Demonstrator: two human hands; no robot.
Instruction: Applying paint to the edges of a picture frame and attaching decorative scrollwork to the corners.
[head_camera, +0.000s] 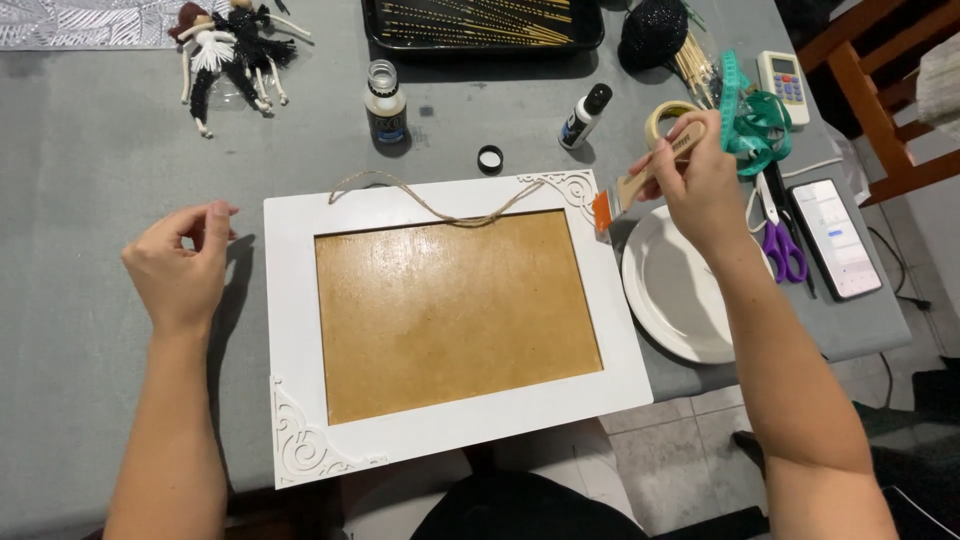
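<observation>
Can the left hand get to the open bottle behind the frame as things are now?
Probably yes: the left hand is empty, and only bare table lies between it and the open bottle behind the frame.

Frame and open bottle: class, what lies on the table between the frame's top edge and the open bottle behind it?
In the head view, only bare grey table separates the frame from the open bottle; the twine loop lies on the frame itself.

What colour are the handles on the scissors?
Purple; the scissors lie right of the white plate, seen from the head camera.
</observation>
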